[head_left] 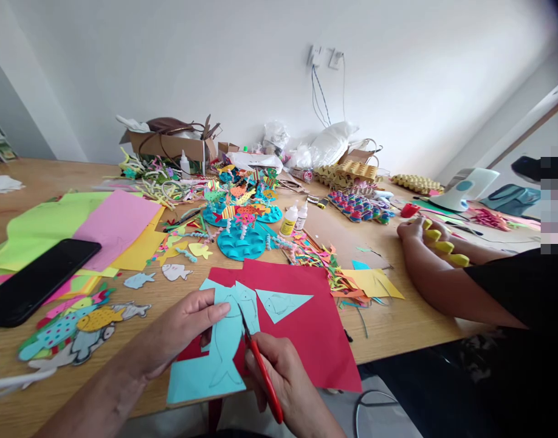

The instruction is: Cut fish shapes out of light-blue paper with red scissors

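Observation:
My left hand pinches the upper left part of a light blue paper that bears pencil-drawn fish outlines. In my right hand are red-handled scissors, their blades at the paper between two drawn outlines. Beneath lies red paper, reaching out to the right. A separate blue triangular piece with a drawn fish rests on it. Left of my left hand is a pile of cut-out paper fish, some colored and dotted.
A black phone lies on colored sheets at the left. Decorated blue discs, glue bottles and paper scraps stand beyond the red paper. At the right, another person's arms hold a yellow egg-carton piece.

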Tool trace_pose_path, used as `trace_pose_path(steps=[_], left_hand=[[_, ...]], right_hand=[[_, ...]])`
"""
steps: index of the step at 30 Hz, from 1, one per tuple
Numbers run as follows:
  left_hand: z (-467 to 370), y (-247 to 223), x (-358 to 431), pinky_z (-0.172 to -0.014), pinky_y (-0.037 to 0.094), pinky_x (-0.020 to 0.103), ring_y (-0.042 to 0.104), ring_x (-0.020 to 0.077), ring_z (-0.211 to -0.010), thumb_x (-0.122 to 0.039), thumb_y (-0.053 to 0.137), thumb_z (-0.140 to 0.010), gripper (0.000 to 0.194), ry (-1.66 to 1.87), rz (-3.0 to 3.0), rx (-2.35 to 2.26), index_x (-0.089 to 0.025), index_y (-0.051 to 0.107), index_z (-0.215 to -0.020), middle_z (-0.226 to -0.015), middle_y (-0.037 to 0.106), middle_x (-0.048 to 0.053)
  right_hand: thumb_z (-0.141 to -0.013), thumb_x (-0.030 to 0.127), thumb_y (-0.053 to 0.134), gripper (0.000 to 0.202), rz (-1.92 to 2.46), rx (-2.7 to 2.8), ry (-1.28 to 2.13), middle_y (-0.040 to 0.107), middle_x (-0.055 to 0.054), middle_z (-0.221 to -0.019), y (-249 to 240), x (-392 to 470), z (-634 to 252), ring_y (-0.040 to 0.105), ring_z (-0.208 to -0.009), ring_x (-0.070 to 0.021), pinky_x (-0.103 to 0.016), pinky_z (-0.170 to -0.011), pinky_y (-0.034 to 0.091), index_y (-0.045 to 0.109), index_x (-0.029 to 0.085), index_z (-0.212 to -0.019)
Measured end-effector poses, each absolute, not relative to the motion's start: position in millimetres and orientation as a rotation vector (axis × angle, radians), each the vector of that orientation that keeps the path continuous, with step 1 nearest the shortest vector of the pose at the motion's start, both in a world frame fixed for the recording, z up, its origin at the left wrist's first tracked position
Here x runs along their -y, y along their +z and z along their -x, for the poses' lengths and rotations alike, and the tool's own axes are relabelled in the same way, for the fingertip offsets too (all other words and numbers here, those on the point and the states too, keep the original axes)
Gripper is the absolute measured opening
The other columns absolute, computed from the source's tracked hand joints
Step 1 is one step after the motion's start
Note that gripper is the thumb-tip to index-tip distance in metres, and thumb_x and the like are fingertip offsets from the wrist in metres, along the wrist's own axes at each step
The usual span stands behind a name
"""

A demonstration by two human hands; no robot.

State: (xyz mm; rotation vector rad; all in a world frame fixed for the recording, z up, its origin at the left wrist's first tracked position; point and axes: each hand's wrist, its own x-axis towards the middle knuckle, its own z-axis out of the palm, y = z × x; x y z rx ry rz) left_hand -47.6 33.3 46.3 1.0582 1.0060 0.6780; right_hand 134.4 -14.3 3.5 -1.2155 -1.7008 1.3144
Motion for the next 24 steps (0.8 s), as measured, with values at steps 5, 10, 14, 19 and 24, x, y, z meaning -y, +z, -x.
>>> trace_pose_path(steps=[5,10,14,19,24], left_hand=[[47.9,42.9,-32.9,-0.050,0.044,0.023,0.054,0.0131,-0.050,-0.046,0.069,-0.070,0.029,0.710,-1.079,-1.045,-0.018,0.064,-0.069,-0.055,0.060,-0.003],[45.1,40.9,-32.9,-0.052,0.045,0.024,0.055,0.0146,-0.053,-0.045,0.069,-0.070,0.028,0.709,-1.105,-1.007,-0.018,0.064,-0.067,-0.053,0.059,-0.003],[45.1,40.6,-32.8,-0.053,0.045,0.025,0.055,0.0143,-0.053,-0.046,0.069,-0.071,0.029,0.699,-1.102,-0.995,-0.017,0.064,-0.069,-0.055,0.061,-0.002],[45.9,41.4,-33.3,-0.052,0.045,0.025,0.056,0.0150,-0.053,-0.045,0.070,-0.070,0.029,0.684,-1.086,-0.992,-0.017,0.065,-0.069,-0.055,0.062,-0.001],[47.0,41.1,-33.9,-0.052,0.045,0.024,0.056,0.0147,-0.053,-0.047,0.071,-0.069,0.031,0.667,-1.075,-0.991,-0.017,0.065,-0.067,-0.056,0.063,-0.001]], right_hand=[[-0.091,0.051,0.042,0.046,1.226,1.696,1.301,0.035,0.004,-0.052,2.2,15.8,-134.2,0.034,-0.051,-0.0089,-0.020,-0.045,0.024,0.038,0.018,-0.059],[-0.091,0.057,0.039,0.048,1.216,1.684,1.332,0.038,0.003,-0.056,-0.8,15.6,-133.4,0.035,-0.051,-0.0090,-0.020,-0.045,0.025,0.042,0.018,-0.064],[-0.091,0.059,0.037,0.049,1.215,1.679,1.349,0.037,0.004,-0.056,-1.4,16.4,-133.5,0.035,-0.051,-0.0088,-0.020,-0.044,0.025,0.041,0.018,-0.064],[-0.092,0.056,0.038,0.048,1.203,1.690,1.341,0.035,0.004,-0.056,1.7,17.6,-134.4,0.034,-0.051,-0.0087,-0.020,-0.045,0.024,0.039,0.018,-0.063],[-0.092,0.052,0.040,0.046,1.214,1.697,1.326,0.032,0.004,-0.055,3.5,16.5,-135.6,0.032,-0.052,-0.0090,-0.020,-0.045,0.022,0.037,0.019,-0.060]])
